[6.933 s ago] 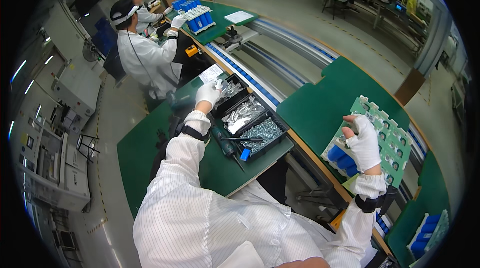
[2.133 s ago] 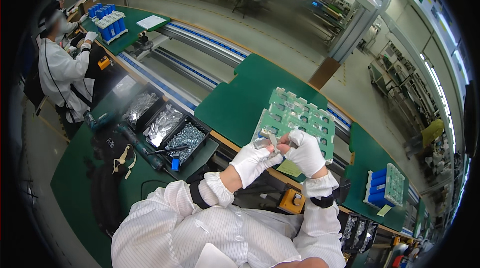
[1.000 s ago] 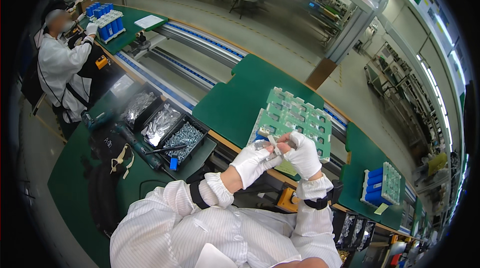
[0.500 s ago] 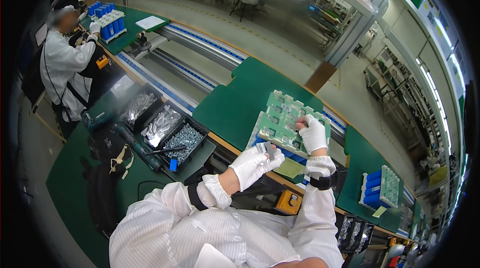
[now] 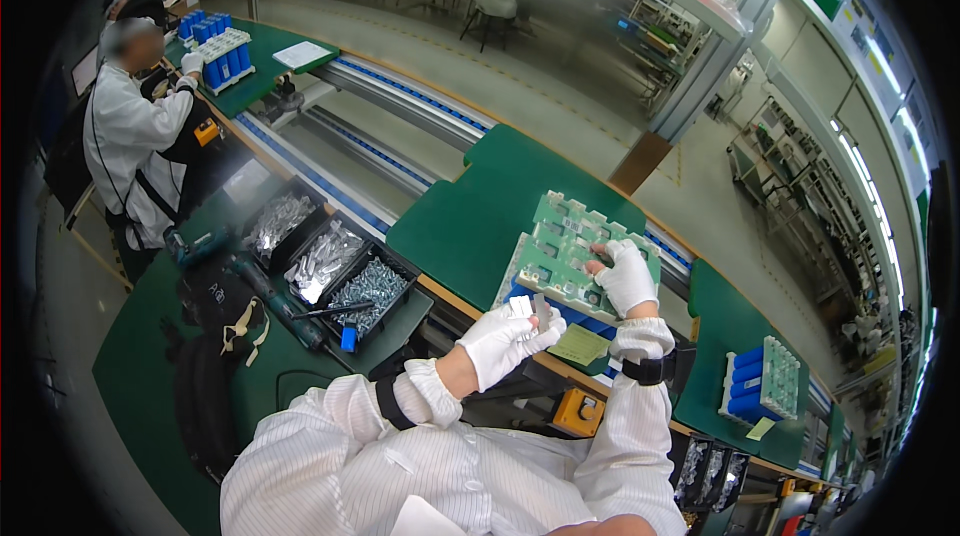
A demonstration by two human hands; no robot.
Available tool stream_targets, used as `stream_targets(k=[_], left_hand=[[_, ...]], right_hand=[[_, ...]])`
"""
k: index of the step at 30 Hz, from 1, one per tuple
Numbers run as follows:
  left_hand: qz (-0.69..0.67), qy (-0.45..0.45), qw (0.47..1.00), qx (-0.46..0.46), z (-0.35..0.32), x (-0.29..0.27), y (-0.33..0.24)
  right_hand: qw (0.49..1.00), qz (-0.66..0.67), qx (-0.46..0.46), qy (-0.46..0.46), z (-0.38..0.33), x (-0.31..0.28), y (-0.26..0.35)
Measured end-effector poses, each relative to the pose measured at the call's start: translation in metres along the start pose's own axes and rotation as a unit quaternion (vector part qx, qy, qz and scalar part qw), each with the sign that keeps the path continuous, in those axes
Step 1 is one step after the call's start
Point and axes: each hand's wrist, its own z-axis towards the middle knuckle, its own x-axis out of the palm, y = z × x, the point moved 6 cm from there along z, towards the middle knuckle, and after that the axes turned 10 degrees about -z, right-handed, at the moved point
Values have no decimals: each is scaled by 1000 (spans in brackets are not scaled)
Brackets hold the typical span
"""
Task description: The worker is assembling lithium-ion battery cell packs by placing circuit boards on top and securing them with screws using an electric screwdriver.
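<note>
In front of me stands a battery pack [image 5: 575, 236], with a pale green slotted plate on top and blue cylindrical cells beneath. My right hand [image 5: 627, 281], in a white glove with bare fingertips, is over the plate's right part. Its thumb and fingers are drawn together at the plate, and whatever is between them is too small to make out. Just off the pack's near left corner, my gloved left hand [image 5: 500, 344] is closed around a few flat silver metal strips [image 5: 541, 312]. A yellow-green paper slip [image 5: 580, 346] hangs at the pack's near side.
To the left, black bins hold metal strips [image 5: 325, 258] and screws [image 5: 370, 294], beside a power screwdriver [image 5: 275, 294]. Another blue-celled pack [image 5: 762, 381] sits at the right. An orange box [image 5: 578, 412] is under the table edge. A co-worker [image 5: 140, 126] works at the far left.
My left hand has drawn slightly back from the pack, turning the metal strips more upright. The right hand's fingertips have shifted a little toward me and left over the plate.
</note>
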Motion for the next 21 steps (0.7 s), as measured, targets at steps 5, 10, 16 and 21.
stream_targets(k=[5,10,16,21], left_hand=[[17,-32,999,0,0,-6,4],[18,-51,998,-18,-3,-5,9],[30,-47,998,-14,-10,-3,11],[37,-75,996,14,-13,-12,2]], right_hand=[[999,29,-31,13,3,5,-7],[998,49,-13,43,8,6,-9],[998,48,1,-28,-3,5,-6],[966,87,-140,-198,-57,-32,56]])
